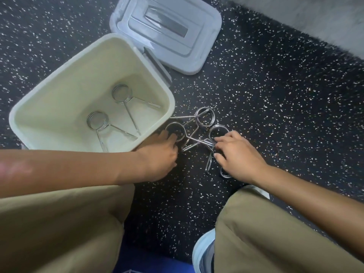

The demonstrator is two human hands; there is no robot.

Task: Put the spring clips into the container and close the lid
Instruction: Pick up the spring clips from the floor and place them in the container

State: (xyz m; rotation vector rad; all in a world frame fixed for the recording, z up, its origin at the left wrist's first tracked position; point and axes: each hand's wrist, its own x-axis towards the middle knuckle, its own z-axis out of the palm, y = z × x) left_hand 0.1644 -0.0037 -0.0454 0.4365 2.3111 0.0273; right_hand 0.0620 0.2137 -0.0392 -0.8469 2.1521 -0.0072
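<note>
I see a cream, square plastic container (49,107) standing open on the black, white-speckled rubber floor (275,95). Its grey rectangular lid (167,34) lies flat on the floor just behind its far corner, apparently touching it.

Two silver wire spring clips already lie on the container's bottom. The farther clip in the container (126,97) has its coil toward the far-left side, with its handles running toward the near-right wall. The nearer clip in the container (100,125) lies much the same way, coil far-left, handles fanning toward me.

Just beside the container's right corner, a tangle of silver spring clips on the floor (199,131) overlaps, long axes crossing. The farthest coil (204,115) points away from me, its handles reaching left toward the container.

My left hand (157,156) rests its fingertips on the left coil (175,132), the grip loose rather than clamped. My right hand (238,154) has curled fingers on the right coil and handles (216,134); I cannot tell whether that grip is closed on them.
</note>
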